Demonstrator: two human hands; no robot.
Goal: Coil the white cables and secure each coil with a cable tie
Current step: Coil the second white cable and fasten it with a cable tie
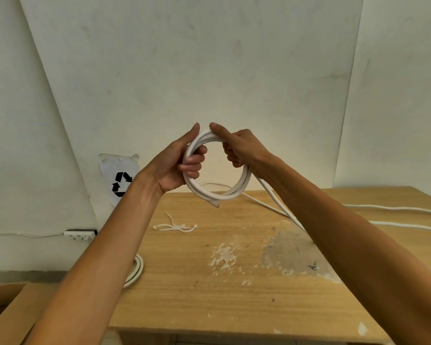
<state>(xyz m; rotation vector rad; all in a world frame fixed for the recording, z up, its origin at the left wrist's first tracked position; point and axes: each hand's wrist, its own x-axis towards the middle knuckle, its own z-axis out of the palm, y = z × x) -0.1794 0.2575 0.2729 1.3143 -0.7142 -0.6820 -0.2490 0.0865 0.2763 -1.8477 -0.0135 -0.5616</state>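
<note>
Wooden table [234,282]: worn top, paint splotches. Loose run of white cable [396,209] trails across its far right side and off the right edge; another coil [137,268] sits at the left edge, part hidden by the arm, can't tell if it's tied.

Coil in hand [219,192]: a few turns, held up above the far middle of the table, cut end poking out at the bottom. Left hand [177,165] grips the coil's left side, fingers curled through the ring, thumb up over the top. Right hand [241,148] grips the top right, forefinger laid along the turns, feeding the tail that drops to the table.

Handling, my read: light, round-jacketed, fairly stiff and springy, so turns will spring open if released. Smooth jacket, probably slippery. Keep the left-hand pinch where turns bunch; tie there.

Cable ties [176,227]: small white bundle on the table, below the coil, untouched.
</note>
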